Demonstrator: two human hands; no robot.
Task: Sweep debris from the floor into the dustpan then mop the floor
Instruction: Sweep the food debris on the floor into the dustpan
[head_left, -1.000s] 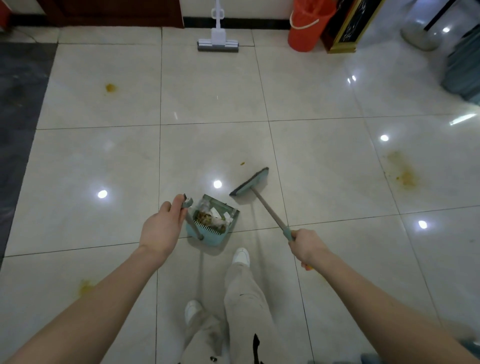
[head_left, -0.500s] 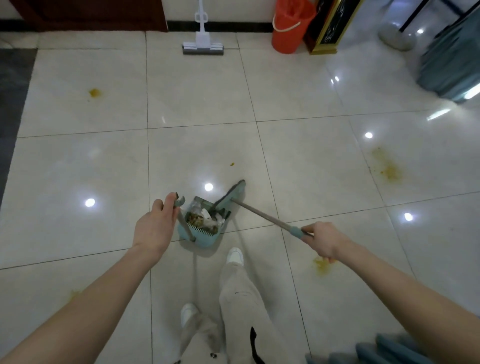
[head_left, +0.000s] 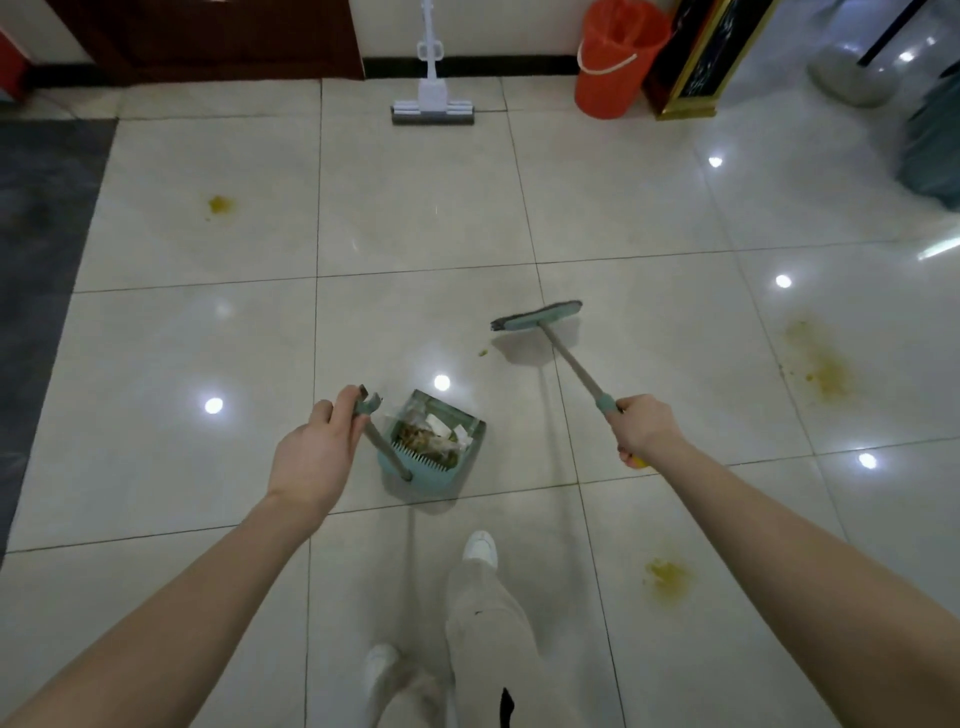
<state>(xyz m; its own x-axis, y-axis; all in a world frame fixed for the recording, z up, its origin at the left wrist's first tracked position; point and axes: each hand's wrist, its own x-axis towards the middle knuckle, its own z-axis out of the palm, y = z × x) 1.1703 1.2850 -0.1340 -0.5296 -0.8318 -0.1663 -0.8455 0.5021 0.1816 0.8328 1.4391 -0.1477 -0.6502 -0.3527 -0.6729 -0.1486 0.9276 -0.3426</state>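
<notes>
Left hand (head_left: 317, 457) grasps dustpan (head_left: 434, 447) handle; right hand (head_left: 644, 428) clenches broom (head_left: 537, 317); bare tiles (head_left: 426, 208) ahead.

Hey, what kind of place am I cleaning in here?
Probably an indoor lobby or shop entrance: glossy tiled floor, a gold-framed sign board by the wall, and a dark entrance mat along the left side.

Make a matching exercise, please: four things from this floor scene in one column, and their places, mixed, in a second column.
1. broom
2. dustpan
3. mop
4. orange bucket

a. beside the black and gold cabinet
b. handle held by the left hand
c. held by the right hand
d. standing against the far wall

Pairs: 1-c, 2-b, 3-d, 4-a
</notes>
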